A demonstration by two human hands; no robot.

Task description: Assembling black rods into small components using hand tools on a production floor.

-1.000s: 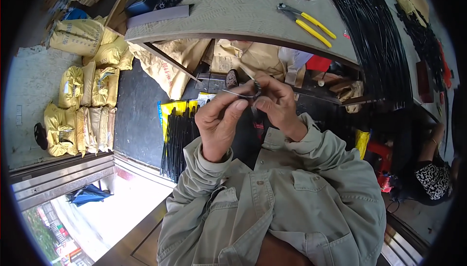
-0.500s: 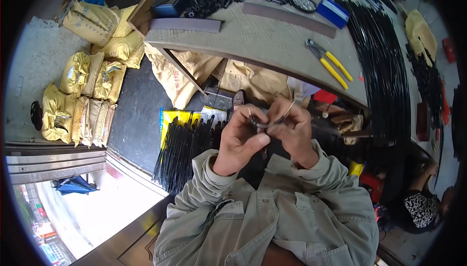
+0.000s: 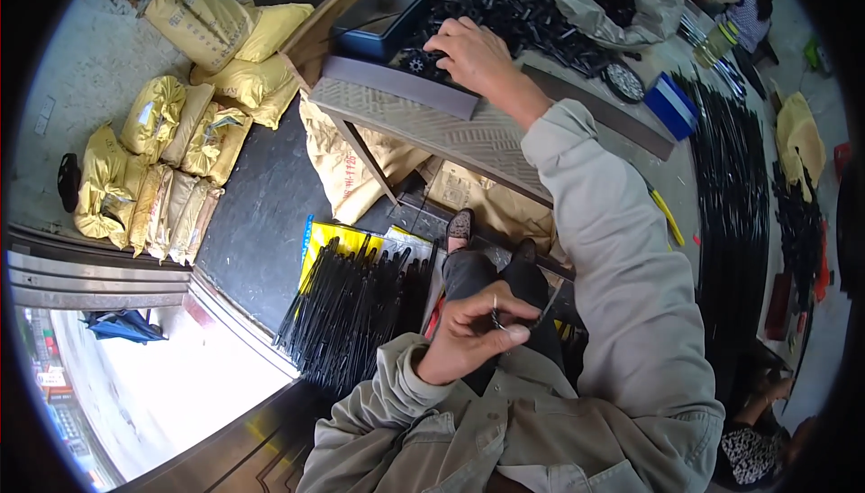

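My left hand (image 3: 473, 335) is low in front of my body, thumb and fingers pinched on a thin black strip (image 3: 539, 318) whose dark end sticks out past the fingertips. Part of it is hidden in the hand. My right hand (image 3: 478, 53) reaches far over the workbench (image 3: 419, 119), palm down with bent, parted fingers. Its fingertips are at the near edge of a heap of small black tubular parts (image 3: 514, 6), beside a small round black part (image 3: 416, 62). The thumb is mostly hidden, and nothing shows held there.
Near the right hand are a dark blue tray (image 3: 383, 20) and a grey strip (image 3: 396, 86) along the bench edge. Farther right lie a blue box (image 3: 671, 104), yellow-handled pliers (image 3: 669, 214) and long black strips (image 3: 734, 178). Bundled black strips (image 3: 347, 313) stand left; yellow sacks (image 3: 153, 119) lie beyond.
My right hand has left my left hand and stretched forward to the heap on the bench. My left hand has moved slightly lower, still pinching. The view has shifted, showing more of the bench.
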